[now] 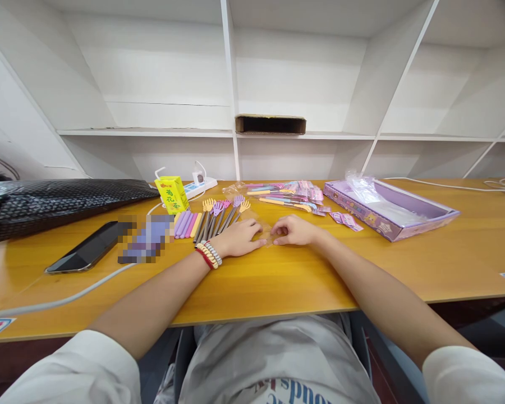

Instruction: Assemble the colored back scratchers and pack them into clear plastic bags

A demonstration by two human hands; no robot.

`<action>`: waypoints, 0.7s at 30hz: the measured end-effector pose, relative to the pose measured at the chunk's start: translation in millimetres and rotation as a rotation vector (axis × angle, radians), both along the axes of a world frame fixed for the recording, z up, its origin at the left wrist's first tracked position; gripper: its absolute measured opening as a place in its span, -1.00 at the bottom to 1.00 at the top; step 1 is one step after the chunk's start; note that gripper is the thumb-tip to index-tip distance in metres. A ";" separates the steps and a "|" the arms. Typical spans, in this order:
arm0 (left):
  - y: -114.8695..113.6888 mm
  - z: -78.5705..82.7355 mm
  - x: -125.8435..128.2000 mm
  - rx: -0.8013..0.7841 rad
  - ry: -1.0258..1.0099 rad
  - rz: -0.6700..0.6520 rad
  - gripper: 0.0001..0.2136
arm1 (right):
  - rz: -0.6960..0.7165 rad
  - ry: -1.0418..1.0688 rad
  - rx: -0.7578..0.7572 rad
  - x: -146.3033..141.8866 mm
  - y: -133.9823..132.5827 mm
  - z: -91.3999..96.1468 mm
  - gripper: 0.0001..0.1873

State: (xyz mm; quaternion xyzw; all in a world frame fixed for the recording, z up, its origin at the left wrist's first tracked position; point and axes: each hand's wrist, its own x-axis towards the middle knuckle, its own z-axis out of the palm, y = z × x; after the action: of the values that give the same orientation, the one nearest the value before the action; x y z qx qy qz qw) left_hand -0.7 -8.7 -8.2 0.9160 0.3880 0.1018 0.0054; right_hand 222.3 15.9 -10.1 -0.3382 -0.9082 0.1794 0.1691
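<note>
My left hand (240, 238), with braided bands at the wrist, rests low on the table, its fingertips on a thin clear plastic bag (267, 232). From the other side, my right hand (295, 230) pinches the same bag with curled fingers. The bag is hard to make out against the wood. Just behind my left hand lie several small back scratchers (217, 210) with yellow, pink and purple claw heads and dark rods. Beside them is a row of coloured handle grips (186, 224). Packed back scratchers (284, 193) in printed wrappers form a pile beyond my hands.
An open purple box (393, 233) holding clear plastic bags stands at right, near pink printed packets (345, 220). At left are a yellow drink carton (171, 194), a power strip (202, 185), a phone (86, 247), a white cable (76, 294) and a black wrapped bundle (67, 202).
</note>
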 end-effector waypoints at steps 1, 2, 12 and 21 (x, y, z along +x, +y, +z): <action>-0.4 0.5 0.2 -0.006 -0.001 0.001 -0.59 | -0.005 0.004 -0.006 -0.2 -0.3 0.0 -0.68; -0.9 1.1 0.4 -0.011 -0.002 0.002 -0.59 | -0.007 0.009 -0.014 -0.4 -0.6 -0.1 -0.68; -3.7 4.7 2.1 -0.030 0.000 0.012 -0.59 | -0.016 -0.024 0.014 -0.8 1.3 -1.1 -0.66; -2.0 3.1 1.5 -0.019 0.007 0.009 -0.60 | -0.010 -0.022 -0.013 -0.6 -0.1 -0.1 -0.73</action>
State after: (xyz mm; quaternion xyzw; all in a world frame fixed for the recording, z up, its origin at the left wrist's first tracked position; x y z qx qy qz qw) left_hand 0.8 -10.7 -5.1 0.9146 0.3929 0.0949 0.0123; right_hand 221.7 15.8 -10.2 -0.3459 -0.9071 0.1807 0.1578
